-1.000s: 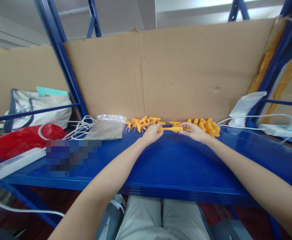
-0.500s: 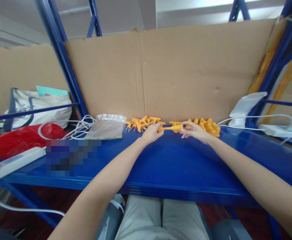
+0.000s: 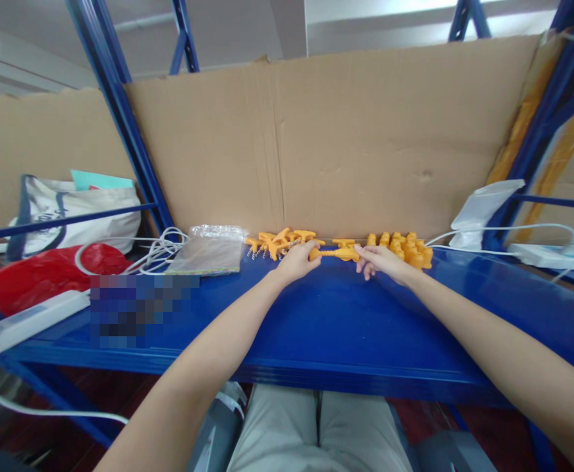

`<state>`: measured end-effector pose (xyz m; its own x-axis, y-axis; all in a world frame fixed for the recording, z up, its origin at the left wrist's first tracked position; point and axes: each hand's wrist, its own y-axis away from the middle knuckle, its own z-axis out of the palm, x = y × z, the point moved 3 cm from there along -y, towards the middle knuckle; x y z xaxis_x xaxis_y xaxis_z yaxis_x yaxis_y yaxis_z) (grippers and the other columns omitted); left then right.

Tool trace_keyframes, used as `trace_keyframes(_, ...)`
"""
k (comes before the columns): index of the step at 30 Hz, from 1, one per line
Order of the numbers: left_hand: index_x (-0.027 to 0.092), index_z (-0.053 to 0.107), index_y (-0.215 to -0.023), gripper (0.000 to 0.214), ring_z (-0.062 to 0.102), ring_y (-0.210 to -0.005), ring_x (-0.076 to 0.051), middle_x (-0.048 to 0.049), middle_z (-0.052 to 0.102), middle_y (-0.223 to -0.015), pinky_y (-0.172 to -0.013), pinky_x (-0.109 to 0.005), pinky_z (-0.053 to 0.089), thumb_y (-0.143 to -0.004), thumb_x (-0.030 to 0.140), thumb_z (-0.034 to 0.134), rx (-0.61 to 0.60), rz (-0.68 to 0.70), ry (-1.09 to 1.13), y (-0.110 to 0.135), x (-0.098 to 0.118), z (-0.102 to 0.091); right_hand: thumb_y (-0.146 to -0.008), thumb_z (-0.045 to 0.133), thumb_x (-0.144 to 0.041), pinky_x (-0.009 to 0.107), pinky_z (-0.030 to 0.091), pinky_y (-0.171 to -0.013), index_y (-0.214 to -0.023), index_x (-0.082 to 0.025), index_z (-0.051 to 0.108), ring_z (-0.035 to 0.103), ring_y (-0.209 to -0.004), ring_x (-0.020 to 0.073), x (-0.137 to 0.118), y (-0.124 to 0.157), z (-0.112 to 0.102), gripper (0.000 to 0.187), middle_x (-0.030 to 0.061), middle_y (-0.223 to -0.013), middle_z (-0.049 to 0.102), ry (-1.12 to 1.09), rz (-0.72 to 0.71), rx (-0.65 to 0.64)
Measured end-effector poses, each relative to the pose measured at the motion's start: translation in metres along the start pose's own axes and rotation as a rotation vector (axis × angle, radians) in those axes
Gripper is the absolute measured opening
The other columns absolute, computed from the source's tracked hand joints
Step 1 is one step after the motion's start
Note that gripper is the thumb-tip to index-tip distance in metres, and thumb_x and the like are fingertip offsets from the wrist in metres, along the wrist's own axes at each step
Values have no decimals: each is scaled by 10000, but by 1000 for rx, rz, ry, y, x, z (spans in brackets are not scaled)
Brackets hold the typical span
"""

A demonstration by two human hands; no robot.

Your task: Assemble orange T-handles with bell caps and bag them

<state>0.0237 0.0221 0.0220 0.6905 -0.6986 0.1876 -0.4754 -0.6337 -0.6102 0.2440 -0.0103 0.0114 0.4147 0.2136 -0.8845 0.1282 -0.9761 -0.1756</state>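
Observation:
My left hand [image 3: 297, 261] is closed on the left end of a thin orange plastic part [image 3: 337, 252] held level just above the blue shelf [image 3: 336, 321]. At the part's right end, the fingertips of my right hand [image 3: 380, 260] pinch it, the other fingers curled downward. A heap of orange T-shaped pieces [image 3: 280, 241] lies behind my left hand. A cluster of small orange caps [image 3: 405, 247] sits behind my right hand, by the cardboard wall [image 3: 356, 137].
A clear plastic bag [image 3: 211, 249] and coiled white cables [image 3: 156, 252] lie to the left, beyond them a red bag [image 3: 36, 272] and a white tote [image 3: 71, 210]. A white power strip [image 3: 552, 257] and a white pouch [image 3: 483, 206] sit at the right. Blue rack posts [image 3: 130, 131] frame the shelf.
My right hand has turned on the part's right end, its fingers now pointing downward. My left hand has kept its hold and place.

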Motion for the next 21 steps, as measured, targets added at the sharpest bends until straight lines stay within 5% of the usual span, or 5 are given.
trace_keyframes(5, 165, 653, -1047, 250, 659, -828, -188, -44, 698, -890, -801, -307, 510, -808, 211, 595, 3, -7, 13, 0, 2, -1, -793, 718, -398, 235, 477, -488, -994, -176, 597, 619, -529, 108, 0, -1, -5, 323, 77, -923, 741, -5, -115, -18)
trace_keyframes(21, 163, 649, -970, 248, 648, -796, -185, -37, 692, -847, -755, -301, 493, -767, 299, 695, 55, -45, 66, -1, 9, -10, -767, 628, -628, 247, 431, -463, -814, -184, 589, 514, -456, 96, -10, 2, -1, 448, 26, -689, 666, 30, -242, 7)
